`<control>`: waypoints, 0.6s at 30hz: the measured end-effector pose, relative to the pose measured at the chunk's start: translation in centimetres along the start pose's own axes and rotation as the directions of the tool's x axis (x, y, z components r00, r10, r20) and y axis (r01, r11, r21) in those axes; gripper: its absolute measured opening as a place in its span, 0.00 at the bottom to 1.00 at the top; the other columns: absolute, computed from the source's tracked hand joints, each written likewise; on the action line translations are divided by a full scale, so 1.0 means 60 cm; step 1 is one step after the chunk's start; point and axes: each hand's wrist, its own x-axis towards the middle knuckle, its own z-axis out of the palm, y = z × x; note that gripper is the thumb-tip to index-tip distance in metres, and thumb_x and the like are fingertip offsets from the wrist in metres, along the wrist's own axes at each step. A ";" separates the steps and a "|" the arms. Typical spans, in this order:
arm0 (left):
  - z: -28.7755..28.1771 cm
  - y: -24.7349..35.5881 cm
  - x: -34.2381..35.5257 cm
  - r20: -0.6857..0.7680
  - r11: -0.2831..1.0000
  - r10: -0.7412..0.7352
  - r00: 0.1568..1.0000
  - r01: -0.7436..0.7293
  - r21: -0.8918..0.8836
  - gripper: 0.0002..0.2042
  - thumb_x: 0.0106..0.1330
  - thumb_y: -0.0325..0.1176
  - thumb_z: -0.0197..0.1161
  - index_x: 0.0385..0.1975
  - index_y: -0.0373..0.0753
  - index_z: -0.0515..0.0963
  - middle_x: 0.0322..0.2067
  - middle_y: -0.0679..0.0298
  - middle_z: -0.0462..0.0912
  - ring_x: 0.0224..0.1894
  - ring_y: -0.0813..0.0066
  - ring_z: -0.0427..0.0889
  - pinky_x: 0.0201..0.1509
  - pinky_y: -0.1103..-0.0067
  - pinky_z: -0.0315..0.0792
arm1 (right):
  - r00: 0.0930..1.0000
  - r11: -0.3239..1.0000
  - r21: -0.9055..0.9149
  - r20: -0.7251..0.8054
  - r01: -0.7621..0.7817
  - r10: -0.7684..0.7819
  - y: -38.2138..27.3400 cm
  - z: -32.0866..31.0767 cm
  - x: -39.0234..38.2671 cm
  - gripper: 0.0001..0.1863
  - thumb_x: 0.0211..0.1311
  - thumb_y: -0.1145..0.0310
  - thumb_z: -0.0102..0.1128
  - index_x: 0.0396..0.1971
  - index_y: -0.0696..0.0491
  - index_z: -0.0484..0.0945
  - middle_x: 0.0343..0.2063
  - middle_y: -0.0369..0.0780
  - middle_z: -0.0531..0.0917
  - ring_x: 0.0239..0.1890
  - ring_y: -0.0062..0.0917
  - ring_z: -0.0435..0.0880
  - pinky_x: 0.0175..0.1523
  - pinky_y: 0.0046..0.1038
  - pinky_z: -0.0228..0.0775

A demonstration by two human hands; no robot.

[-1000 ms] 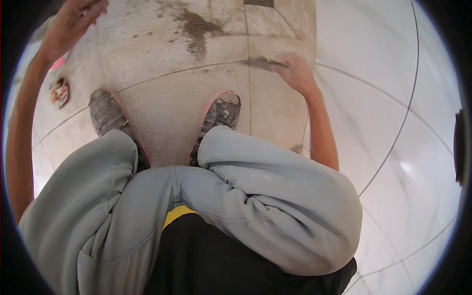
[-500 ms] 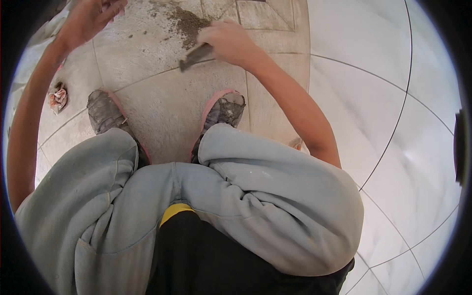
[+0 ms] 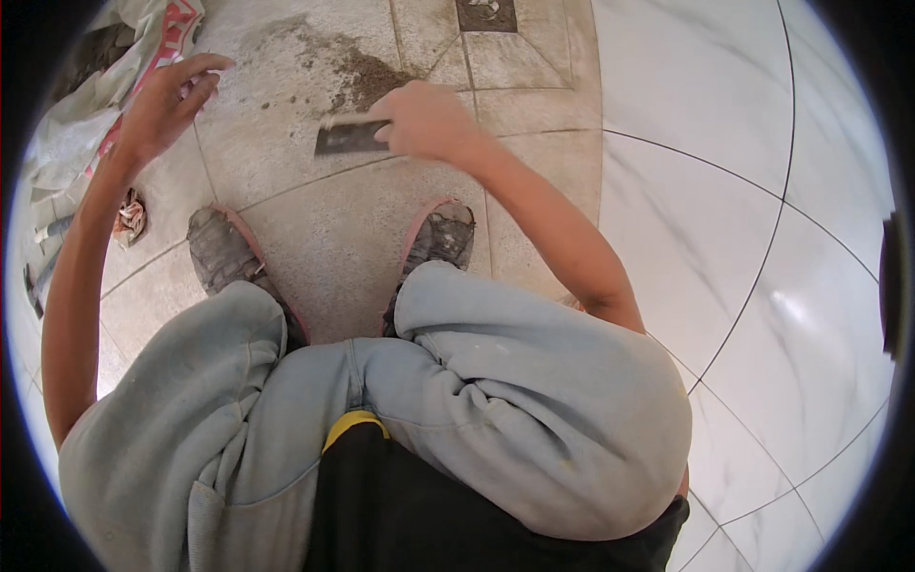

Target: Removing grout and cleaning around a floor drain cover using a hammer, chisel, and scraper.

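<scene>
My right hand (image 3: 427,122) grips a flat, dark, rectangular tool with a pale upper edge, like a scraper (image 3: 351,139). The motion blurs it, and its grip end is hidden in my fingers. It is held low over the beige floor tiles (image 3: 315,229), just below a patch of dark, damp-looking dirt (image 3: 367,78). My left hand (image 3: 179,100) hangs to the left of the dirt, beside a white and red sack (image 3: 119,91). Its thumb and forefinger are apart, and nothing shows in it.
A dark square floor drain (image 3: 487,14) lies beyond my right hand. Glossy white tiles (image 3: 705,219) cover the right side. A crumpled wrapper (image 3: 132,221) and a partly hidden handled tool (image 3: 55,229) lie on the left. My shoes (image 3: 440,234) stand below the dirt.
My right hand has swung the tool to lie more sideways, showing its flat face. The view has shifted, bringing the sack, the drain and the handled tool into sight.
</scene>
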 end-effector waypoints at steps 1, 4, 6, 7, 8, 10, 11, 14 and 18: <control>0.001 0.008 0.003 -0.002 1.000 0.008 1.000 -0.008 -0.004 0.13 0.74 0.32 0.54 0.54 0.40 0.79 0.27 0.62 0.79 0.30 0.76 0.77 0.38 0.76 0.72 | 0.999 0.999 0.048 -0.044 0.006 -0.004 0.021 -0.015 -0.005 0.09 0.53 0.64 0.65 0.33 0.51 0.85 0.26 0.46 0.86 0.31 0.43 0.85 0.40 0.41 0.78; -0.001 0.016 -0.029 -0.003 0.994 -0.106 0.994 0.106 0.008 0.13 0.73 0.32 0.54 0.53 0.40 0.80 0.27 0.61 0.80 0.29 0.75 0.77 0.38 0.75 0.72 | 0.898 0.730 0.573 0.028 -0.374 0.438 0.058 -0.071 -0.062 0.10 0.60 0.63 0.65 0.31 0.55 0.84 0.26 0.39 0.86 0.28 0.28 0.86 0.34 0.31 0.77; 0.013 0.005 -0.014 -0.035 0.998 -0.053 0.998 0.053 -0.025 0.13 0.73 0.31 0.54 0.52 0.40 0.80 0.27 0.60 0.81 0.30 0.73 0.78 0.39 0.75 0.73 | 0.668 0.358 0.902 -0.112 -0.243 0.736 0.163 -0.043 -0.142 0.09 0.62 0.64 0.65 0.29 0.55 0.83 0.27 0.35 0.86 0.27 0.19 0.84 0.29 0.24 0.74; 0.018 -0.007 -0.019 -0.038 0.998 -0.054 0.998 0.054 -0.022 0.13 0.73 0.31 0.54 0.52 0.40 0.80 0.27 0.60 0.81 0.30 0.73 0.78 0.39 0.75 0.73 | 0.586 0.308 0.923 -0.120 -0.232 0.801 0.197 -0.037 -0.166 0.10 0.62 0.62 0.65 0.30 0.55 0.83 0.25 0.35 0.85 0.25 0.19 0.83 0.27 0.24 0.73; 0.025 -0.021 -0.023 -0.064 0.997 -0.068 0.996 0.065 -0.040 0.13 0.72 0.32 0.56 0.52 0.40 0.81 0.27 0.59 0.81 0.30 0.72 0.78 0.39 0.74 0.73 | 0.497 0.258 0.942 -0.122 -0.215 0.859 0.230 -0.026 -0.182 0.11 0.61 0.61 0.65 0.31 0.55 0.83 0.24 0.36 0.85 0.22 0.19 0.82 0.24 0.24 0.72; 0.046 -0.058 -0.051 -0.072 0.995 -0.093 0.993 0.090 -0.044 0.13 0.71 0.32 0.57 0.51 0.40 0.81 0.27 0.59 0.82 0.30 0.71 0.79 0.39 0.74 0.73 | 0.525 0.272 0.939 -0.125 -0.212 0.842 0.242 0.009 -0.156 0.11 0.61 0.62 0.66 0.30 0.55 0.83 0.23 0.36 0.84 0.20 0.20 0.82 0.21 0.24 0.70; 0.057 -0.073 -0.063 -0.142 0.994 -0.013 0.990 0.028 0.101 0.11 0.70 0.33 0.59 0.47 0.38 0.81 0.26 0.57 0.81 0.30 0.69 0.79 0.39 0.73 0.73 | 0.539 0.301 0.929 -0.144 -0.215 0.830 0.240 0.019 -0.153 0.10 0.60 0.63 0.66 0.28 0.56 0.82 0.21 0.36 0.83 0.18 0.21 0.81 0.19 0.25 0.69; 0.070 -0.043 -0.086 -0.097 0.979 0.011 0.995 0.009 0.205 0.09 0.68 0.35 0.63 0.38 0.35 0.81 0.24 0.55 0.79 0.29 0.64 0.79 0.37 0.71 0.72 | 0.567 0.432 0.834 -0.182 -0.343 0.803 0.162 0.050 -0.085 0.10 0.59 0.65 0.66 0.26 0.57 0.82 0.17 0.38 0.82 0.17 0.22 0.82 0.20 0.26 0.71; 0.116 0.019 -0.137 -0.162 0.994 0.072 0.984 -0.084 -0.067 0.05 0.65 0.28 0.63 0.31 0.32 0.79 0.26 0.53 0.76 0.27 0.58 0.76 0.35 0.68 0.72 | 0.490 0.346 0.917 -0.212 -0.200 0.846 0.148 0.030 -0.061 0.11 0.56 0.66 0.65 0.23 0.60 0.80 0.15 0.41 0.81 0.15 0.24 0.81 0.21 0.29 0.73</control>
